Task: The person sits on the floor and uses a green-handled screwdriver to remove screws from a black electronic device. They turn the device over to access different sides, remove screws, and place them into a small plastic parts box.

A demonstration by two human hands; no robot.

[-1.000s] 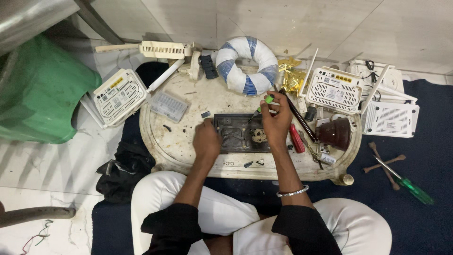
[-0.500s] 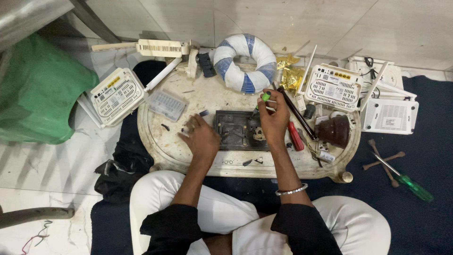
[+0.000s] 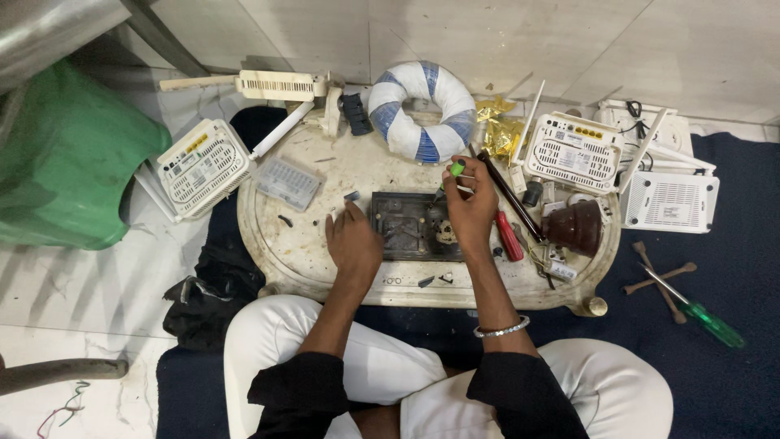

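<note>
The screwdriver point(image 3: 452, 176) tip is hidden behind the right hand point(image 3: 471, 213), whose fingers pinch its shaft; the green handle points up-left. The board point(image 3: 410, 226) is pressed flat under the left hand point(image 3: 353, 241).

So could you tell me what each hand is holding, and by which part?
The right hand holds a small screwdriver by its green handle. The left hand holds nothing; it rests beside the dark board.

A low, worn white oval desk point(image 3: 268, 244) carries the work. A dark circuit board point(image 3: 406, 226) lies between the left hand point(image 3: 353, 240) and right hand point(image 3: 471, 213). A clear parts box point(image 3: 288, 182) sits beyond the left hand; a blue-and-white ring point(image 3: 421, 110) lies beyond the right hand, a red-handled tool point(image 3: 509, 236) just right of it.
</note>
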